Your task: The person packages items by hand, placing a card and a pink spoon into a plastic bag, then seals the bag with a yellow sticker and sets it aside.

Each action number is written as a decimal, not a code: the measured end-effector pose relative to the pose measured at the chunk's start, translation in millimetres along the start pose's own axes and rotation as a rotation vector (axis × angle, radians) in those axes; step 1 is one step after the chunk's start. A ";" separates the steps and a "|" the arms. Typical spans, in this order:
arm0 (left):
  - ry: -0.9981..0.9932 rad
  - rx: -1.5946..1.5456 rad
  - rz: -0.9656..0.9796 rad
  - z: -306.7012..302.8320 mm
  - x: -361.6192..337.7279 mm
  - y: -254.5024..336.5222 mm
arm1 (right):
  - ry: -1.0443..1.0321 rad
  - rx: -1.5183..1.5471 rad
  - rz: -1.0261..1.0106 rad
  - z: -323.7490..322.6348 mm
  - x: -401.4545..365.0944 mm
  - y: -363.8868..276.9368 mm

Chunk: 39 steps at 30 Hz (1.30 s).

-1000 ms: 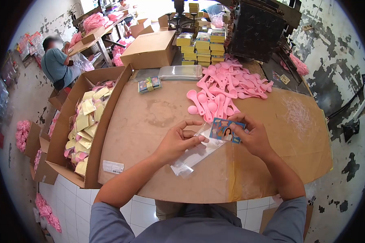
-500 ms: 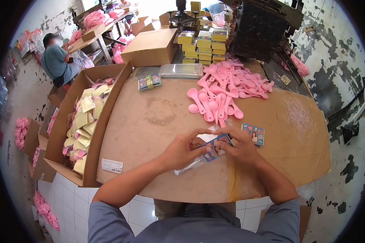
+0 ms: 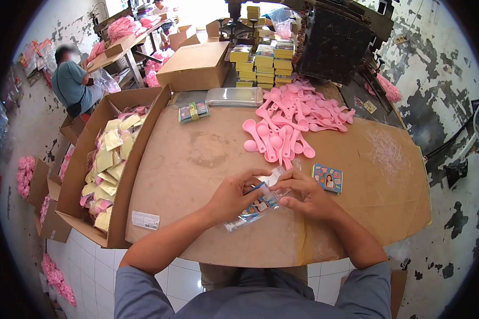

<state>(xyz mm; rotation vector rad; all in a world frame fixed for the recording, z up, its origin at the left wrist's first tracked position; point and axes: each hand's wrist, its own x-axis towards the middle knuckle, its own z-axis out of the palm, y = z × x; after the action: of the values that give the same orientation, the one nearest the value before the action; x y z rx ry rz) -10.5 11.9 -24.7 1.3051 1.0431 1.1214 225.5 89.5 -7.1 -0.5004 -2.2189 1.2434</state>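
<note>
A clear plastic bag (image 3: 234, 225) slants between my hands above the near middle of the table. Inside its lower part sits a blue printed card (image 3: 256, 208). My left hand (image 3: 228, 198) is closed on the bag and card, the thumb lying across the front. At the upper right end, my right hand (image 3: 311, 199) has its fingertips at the bag's mouth, gripping the plastic; its thumb partly shows below. Just beyond the hands lies a pile of pink plastic spoons (image 3: 285, 139). A small stack of similar blue cards (image 3: 328, 178) rests right of my right hand.
At left stands an open carton (image 3: 155, 130) of packed yellow-and-pink pieces. A banded card bundle (image 3: 193, 112), clear plastic sleeves (image 3: 234, 97) and card stacks (image 3: 264, 66) are at the back, beside a black machine (image 3: 332, 42). A seated person (image 3: 72, 85) is far left.
The card has slid down and left into the bag. My right hand has moved off the card's face to the bag's mouth. The left hand keeps its hold.
</note>
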 end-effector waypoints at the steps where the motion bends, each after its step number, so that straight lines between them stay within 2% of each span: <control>1: 0.001 0.002 0.005 0.1 0.2 -0.9 | 0.091 -0.158 -0.035 -2.8 1.1 5.2; 3: 0.011 0.016 -0.044 -0.3 0.6 -0.1 | 0.271 -0.472 -0.108 -9.1 6.3 17.3; 6: 0.028 0.030 -0.065 -0.1 1.2 0.0 | 0.276 -0.783 -0.101 -14.2 13.1 20.5; 12: 0.037 0.021 -0.036 -2.2 2.8 -3.3 | 0.242 -0.849 0.008 -5.1 14.4 26.4; 15: 0.036 -0.004 -0.031 -0.6 3.2 -2.8 | 0.329 -0.893 -0.079 -10.2 16.7 26.6; 18: 0.059 -0.078 -0.045 -2.0 3.5 0.7 | 0.477 -0.836 -0.023 -13.1 15.0 2.6; 21: 0.083 -0.108 -0.071 -4.8 1.9 12.5 | 0.584 -0.759 -0.158 -29.0 10.0 9.0; 24: 0.096 -0.175 -0.046 -6.7 2.4 9.7 | 0.461 -0.371 0.052 -32.8 -4.2 8.3; 27: 0.089 -0.192 -0.029 -6.2 3.7 6.5 | 0.460 0.183 0.085 -25.7 -5.3 12.7; 30: 0.076 -0.154 -0.031 -5.6 4.3 4.3 | 0.447 0.265 0.043 -29.1 -6.6 14.6; 36: 0.043 -0.085 -0.082 -6.6 2.8 5.3 | 0.350 0.059 0.012 -26.8 -7.9 14.9; 39: 0.023 -0.063 -0.107 -6.9 1.7 4.3 | 0.439 0.158 0.069 -26.0 -8.0 14.4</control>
<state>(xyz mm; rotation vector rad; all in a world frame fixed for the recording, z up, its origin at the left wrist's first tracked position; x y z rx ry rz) -17.1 14.5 -20.4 1.1756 1.0740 1.0823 248.7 109.5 -10.6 -0.7148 -1.7368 1.1969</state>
